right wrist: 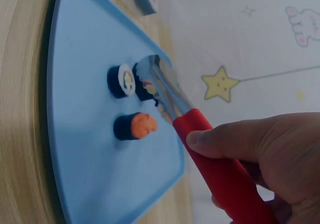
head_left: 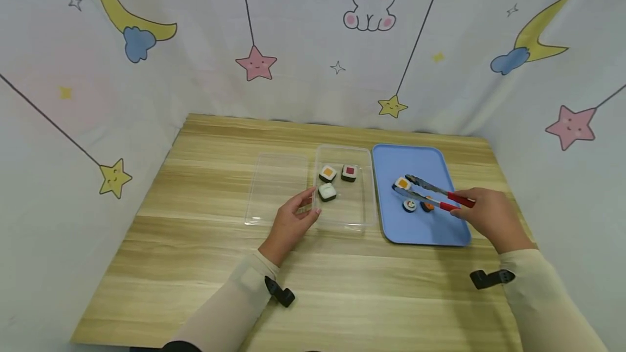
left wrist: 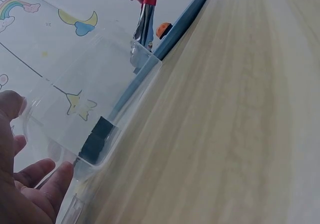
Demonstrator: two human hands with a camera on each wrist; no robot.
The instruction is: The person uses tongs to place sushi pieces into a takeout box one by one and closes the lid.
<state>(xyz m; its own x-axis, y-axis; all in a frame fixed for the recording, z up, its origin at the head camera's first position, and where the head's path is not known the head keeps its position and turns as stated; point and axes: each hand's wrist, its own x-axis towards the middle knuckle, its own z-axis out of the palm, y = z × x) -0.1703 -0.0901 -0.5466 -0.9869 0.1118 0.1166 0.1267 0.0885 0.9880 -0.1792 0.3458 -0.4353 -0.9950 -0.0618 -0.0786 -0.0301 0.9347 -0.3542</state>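
My right hand [head_left: 494,216] grips red-handled metal tongs [right wrist: 215,166] over the blue tray [head_left: 415,235]. The tongs' tips straddle a sushi roll with an orange centre [head_left: 402,183] on the tray. Beside it sit a small round roll [right wrist: 122,81] and a roll topped with orange [right wrist: 135,126]. My left hand [head_left: 293,221] rests with loosely bent fingers against the left wall of a clear plastic container [head_left: 344,224]. Inside that are a white-topped sushi piece [head_left: 327,192], an orange-centred one [head_left: 327,173] and a red-centred one [head_left: 349,173].
A clear flat lid [head_left: 279,189] lies on the wooden table [head_left: 205,178], left of the container. The container stands close to the tray's left edge. A patterned cloth [head_left: 313,31] hangs behind the table and along its sides.
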